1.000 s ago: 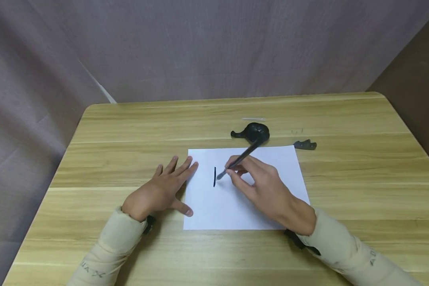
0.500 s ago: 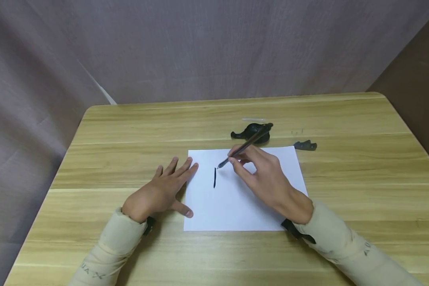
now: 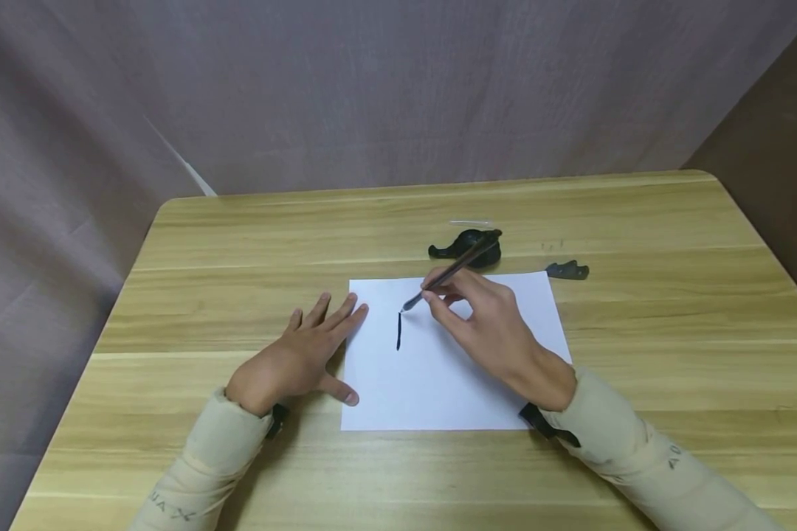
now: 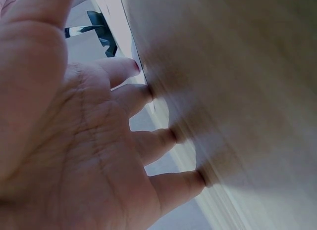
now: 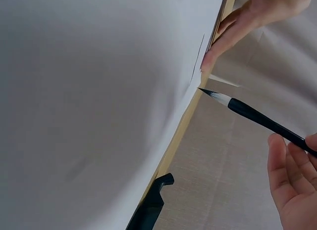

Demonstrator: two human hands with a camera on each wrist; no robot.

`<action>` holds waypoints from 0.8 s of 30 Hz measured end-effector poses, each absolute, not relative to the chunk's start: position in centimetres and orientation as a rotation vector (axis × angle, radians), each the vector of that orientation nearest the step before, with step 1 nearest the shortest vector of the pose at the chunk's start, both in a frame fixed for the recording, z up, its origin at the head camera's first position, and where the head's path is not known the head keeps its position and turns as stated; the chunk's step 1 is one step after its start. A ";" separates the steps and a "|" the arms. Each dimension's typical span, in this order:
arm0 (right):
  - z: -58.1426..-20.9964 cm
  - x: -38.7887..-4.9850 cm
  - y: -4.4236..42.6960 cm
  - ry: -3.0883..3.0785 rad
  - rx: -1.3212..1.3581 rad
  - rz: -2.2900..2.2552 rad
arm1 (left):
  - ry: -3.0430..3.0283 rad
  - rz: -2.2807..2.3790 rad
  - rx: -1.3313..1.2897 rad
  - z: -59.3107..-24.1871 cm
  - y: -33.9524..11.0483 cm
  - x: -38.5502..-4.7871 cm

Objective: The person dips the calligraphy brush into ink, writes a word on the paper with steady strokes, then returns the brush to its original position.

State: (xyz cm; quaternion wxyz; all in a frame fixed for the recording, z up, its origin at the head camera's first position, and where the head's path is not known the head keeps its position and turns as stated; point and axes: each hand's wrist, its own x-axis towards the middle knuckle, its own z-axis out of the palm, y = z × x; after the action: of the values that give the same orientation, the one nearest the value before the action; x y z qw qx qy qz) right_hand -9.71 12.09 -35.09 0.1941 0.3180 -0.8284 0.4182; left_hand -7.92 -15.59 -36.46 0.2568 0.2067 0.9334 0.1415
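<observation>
My right hand point(image 3: 488, 324) pinches a dark-handled writing brush point(image 3: 461, 264) between thumb and fingers, its handle slanting up and away to the right. In the right wrist view the brush point(image 5: 257, 118) shows white bristles with a black tip, which is at or just above the paper. A white sheet of paper point(image 3: 438, 391) lies on the table and bears one black vertical stroke point(image 3: 399, 332); the brush tip is beside the stroke's upper end. My left hand point(image 3: 295, 361) rests with spread fingers at the sheet's left edge, its fingertips and thumb on the paper.
Behind the sheet sits a black gourd-shaped dish point(image 3: 465, 243), partly covered by the brush handle. A thin clear stick point(image 3: 470, 222) lies behind it. At the sheet's far right corner is a dark, wavy-edged flat piece point(image 3: 567, 270). Grey curtain point(image 3: 398, 96) hangs behind the wooden table point(image 3: 671, 332).
The brush in my right hand has gone from beside the lower part of the stroke up to its top end, then slightly left. My left hand stays in place.
</observation>
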 end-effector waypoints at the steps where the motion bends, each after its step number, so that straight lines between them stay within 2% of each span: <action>1: -35.1 -9.7 12.1 -2.326 0.888 1.168 | 2.533 0.384 0.562 -36.5 -15.6 -7.9; 24: -35.3 -9.8 11.9 -2.361 0.923 1.149 | 2.520 0.392 0.553 -36.7 -15.7 -7.9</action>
State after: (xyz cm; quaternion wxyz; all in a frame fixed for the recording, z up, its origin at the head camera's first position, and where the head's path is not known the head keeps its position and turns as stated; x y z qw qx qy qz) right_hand -9.79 11.94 -35.32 0.1780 0.3264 -0.8347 0.4062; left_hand -7.94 -15.65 -36.73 0.2629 0.2045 0.9317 0.1448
